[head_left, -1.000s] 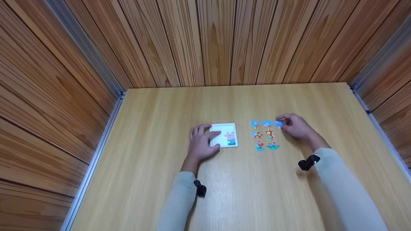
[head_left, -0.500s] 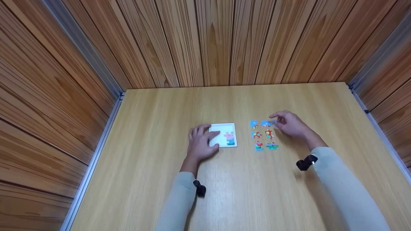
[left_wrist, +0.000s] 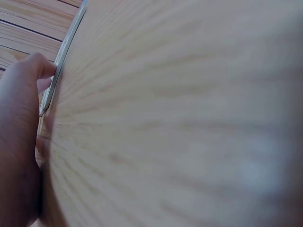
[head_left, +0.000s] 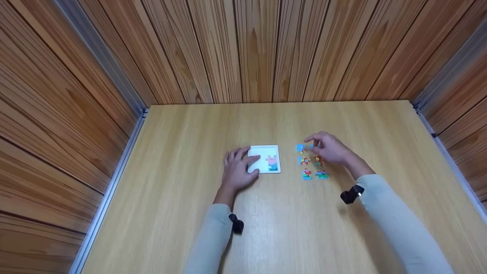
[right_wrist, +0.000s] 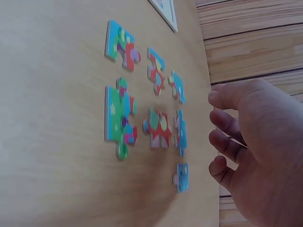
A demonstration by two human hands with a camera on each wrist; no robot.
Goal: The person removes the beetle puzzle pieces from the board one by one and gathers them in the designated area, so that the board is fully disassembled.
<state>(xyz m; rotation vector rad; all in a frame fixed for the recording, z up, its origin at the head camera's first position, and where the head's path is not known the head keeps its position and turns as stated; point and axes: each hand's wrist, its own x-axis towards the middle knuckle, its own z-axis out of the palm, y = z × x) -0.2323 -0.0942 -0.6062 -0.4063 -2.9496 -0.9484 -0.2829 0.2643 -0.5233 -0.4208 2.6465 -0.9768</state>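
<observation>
A white square puzzle tray [head_left: 279, 160] with a cartoon pig piece [head_left: 271, 163] at its lower right lies on the table. My left hand [head_left: 239, 171] holds the tray at its left side, index finger reaching over the inside and thumb at the near edge. In the left wrist view the thumb [left_wrist: 41, 66] bends against the tray's rim [left_wrist: 59, 66]. My right hand [head_left: 330, 147], loosely curved and holding nothing, hovers over the upper puzzle pieces. In the right wrist view, several colourful jigsaw pieces lie flat, among them a red and green piece [right_wrist: 158, 126] and a blue corner piece [right_wrist: 182, 178].
The pieces lie in loose rows right of the tray, including a wide green piece [head_left: 322, 174] and a blue corner piece [head_left: 300, 147]. Wood-grain panels [head_left: 255, 49] enclose the wooden table [head_left: 285, 228] at the back and sides.
My right hand has let go of the blue corner piece at the upper right and moved left over the top row. My left hand stays on the tray.
</observation>
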